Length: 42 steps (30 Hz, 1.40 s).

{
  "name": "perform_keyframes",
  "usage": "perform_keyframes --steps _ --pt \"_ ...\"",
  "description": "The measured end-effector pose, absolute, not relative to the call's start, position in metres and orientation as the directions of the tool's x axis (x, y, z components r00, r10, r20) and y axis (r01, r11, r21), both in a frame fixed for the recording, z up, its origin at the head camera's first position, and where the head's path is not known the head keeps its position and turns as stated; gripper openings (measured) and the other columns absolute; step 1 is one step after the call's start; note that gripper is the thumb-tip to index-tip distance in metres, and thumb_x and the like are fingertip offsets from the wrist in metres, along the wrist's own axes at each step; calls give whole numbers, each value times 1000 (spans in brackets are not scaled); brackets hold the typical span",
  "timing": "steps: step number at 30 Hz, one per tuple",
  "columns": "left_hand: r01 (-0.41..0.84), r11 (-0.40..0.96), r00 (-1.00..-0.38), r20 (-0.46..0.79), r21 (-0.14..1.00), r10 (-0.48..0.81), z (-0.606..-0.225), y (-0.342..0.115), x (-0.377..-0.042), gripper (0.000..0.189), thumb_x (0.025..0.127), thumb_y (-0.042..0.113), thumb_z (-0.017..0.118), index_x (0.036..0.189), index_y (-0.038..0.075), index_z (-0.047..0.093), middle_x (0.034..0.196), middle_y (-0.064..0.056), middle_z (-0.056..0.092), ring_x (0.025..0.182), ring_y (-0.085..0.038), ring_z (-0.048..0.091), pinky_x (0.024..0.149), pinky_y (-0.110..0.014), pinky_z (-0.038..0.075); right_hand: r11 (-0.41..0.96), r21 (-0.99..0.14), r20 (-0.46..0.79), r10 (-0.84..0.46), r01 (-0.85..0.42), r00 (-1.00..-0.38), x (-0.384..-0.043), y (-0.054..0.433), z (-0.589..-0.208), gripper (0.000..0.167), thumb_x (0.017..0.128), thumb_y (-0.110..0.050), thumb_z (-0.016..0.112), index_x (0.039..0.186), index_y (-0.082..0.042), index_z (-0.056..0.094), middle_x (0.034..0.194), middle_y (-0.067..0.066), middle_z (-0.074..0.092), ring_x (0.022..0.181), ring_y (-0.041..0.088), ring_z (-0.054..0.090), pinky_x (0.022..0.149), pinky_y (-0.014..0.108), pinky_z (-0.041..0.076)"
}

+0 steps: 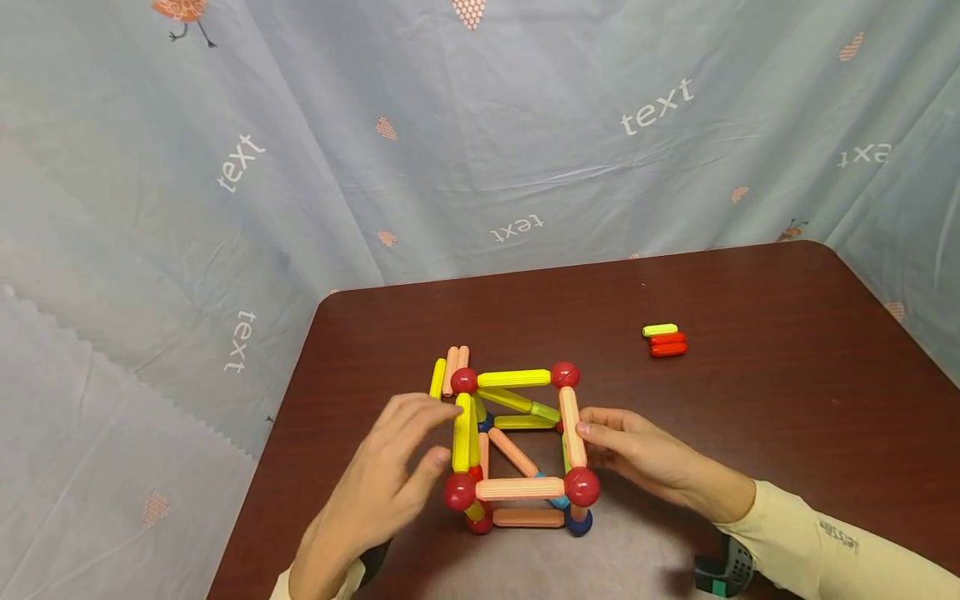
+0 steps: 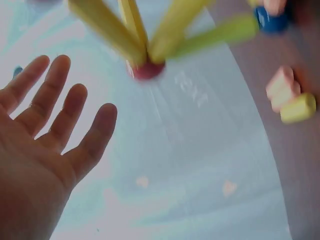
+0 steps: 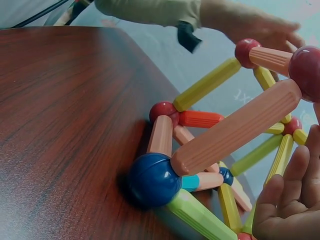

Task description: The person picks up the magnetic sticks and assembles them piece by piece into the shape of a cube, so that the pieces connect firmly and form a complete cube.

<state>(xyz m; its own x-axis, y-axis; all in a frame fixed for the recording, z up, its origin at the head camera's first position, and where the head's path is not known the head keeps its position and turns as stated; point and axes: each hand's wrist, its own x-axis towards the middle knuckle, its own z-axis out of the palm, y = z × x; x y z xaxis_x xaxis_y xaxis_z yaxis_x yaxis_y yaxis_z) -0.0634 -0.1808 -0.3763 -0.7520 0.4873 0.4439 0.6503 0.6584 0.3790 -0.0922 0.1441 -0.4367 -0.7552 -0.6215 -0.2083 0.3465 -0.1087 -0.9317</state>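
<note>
Left hand (image 1: 390, 475), at the frame's 9 o'clock, has its fingers loose and spread. The rod-and-ball frame (image 1: 520, 489) itself is between the hands. Right hand (image 1: 645, 454) at 3 o'clock pinches its peach rod (image 1: 570, 408); red rods (image 1: 667, 350) lie toward 2.

Balls (image 1: 582, 487) are red and blue, rods (image 1: 521, 489) mostly yellow and peach.
</note>
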Motion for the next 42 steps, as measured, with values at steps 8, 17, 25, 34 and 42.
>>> perform_keyframes --steps 8,17,25,34,42 --pt "276 872 -960 159 404 230 -389 -202 -115 29 98 28 67 123 13 66 106 -1 68 94 -18 58 77 -36 53 -99 -931 -220 -618 352 -755 -92 143 -437 22 106 -26 54 113 -7 60 98 -6 66 94 12 61 91 30 51" --pt "13 946 -986 -153 324 66 -436 -205 -166 44 95 32 69 126 3 58 102 -12 68 74 -19 60 70 -35 57 -94 -928 -229 -619 360 -751 -91 143 -436 17 106 -27 55 110 -11 61 99 -6 65 97 13 61 93 31 50" --pt "-70 946 -973 -230 317 5 -453 -200 -181 47 93 35 72 119 0 56 84 -10 61 68 -21 57 64 -31 53 -105 -920 -234 -625 377 -745 -90 143 -437 15 106 -26 54 108 -13 61 96 -6 65 94 13 60 91 29 51" --pt "-120 947 -969 -242 299 -47 -455 -196 -185 42 94 30 69 120 -1 59 84 -11 61 67 -22 57 60 -29 49 -99 -939 -201 -618 328 -760 -92 144 -434 18 105 -23 54 110 -7 61 99 -4 66 97 12 62 92 29 52" --pt "-95 923 -991 -120 373 -54 -418 -224 -171 38 94 27 64 120 0 64 94 -14 67 72 -23 59 61 -31 47 -48 -942 -238 -606 333 -759 -96 142 -430 24 106 -28 55 113 -6 60 99 -3 65 99 17 61 94 34 49"
